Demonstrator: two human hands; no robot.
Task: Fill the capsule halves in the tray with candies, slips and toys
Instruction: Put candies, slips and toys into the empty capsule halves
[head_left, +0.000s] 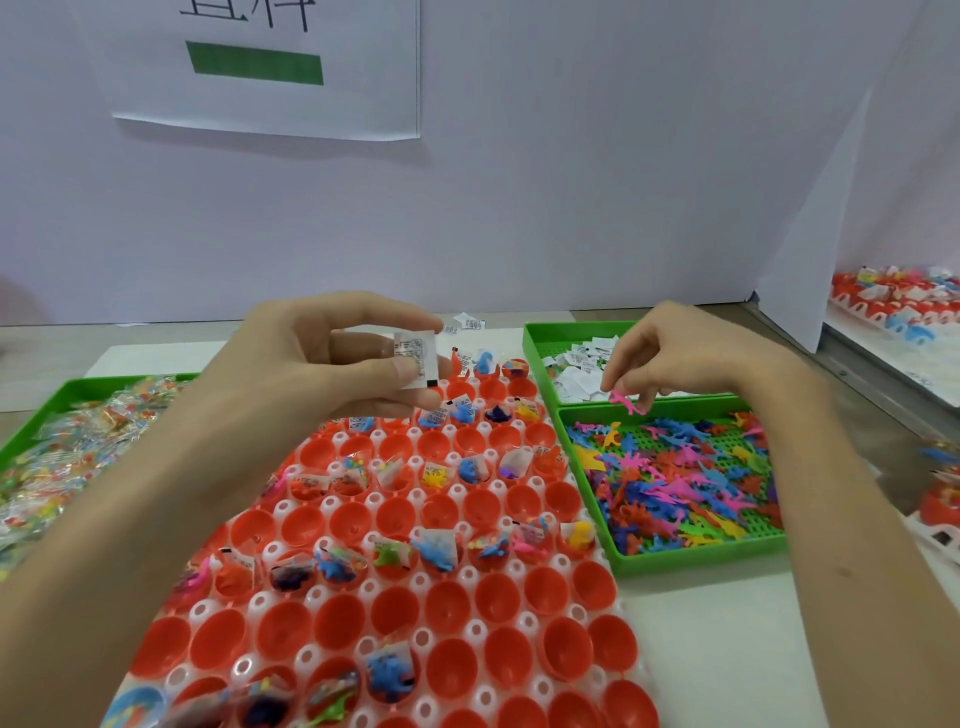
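Observation:
A white tray (470, 564) in front of me holds rows of red capsule halves (545, 590); some rows are filled with small toys, candies and paper slips, others are bare. My left hand (332, 358) hovers over the tray's far part, pinching a small stack of white printed slips (415, 359). My right hand (685, 353) is above the far edge of the green toy bin (696, 553), fingertips pinched on a pink toy figure (626, 401).
A green bin of paper slips (535, 348) sits behind the toy bin. A green bin of wrapped candies (72, 389) lies at the left. A white partition wall stands close behind. More filled red capsules (893, 301) sit at the far right.

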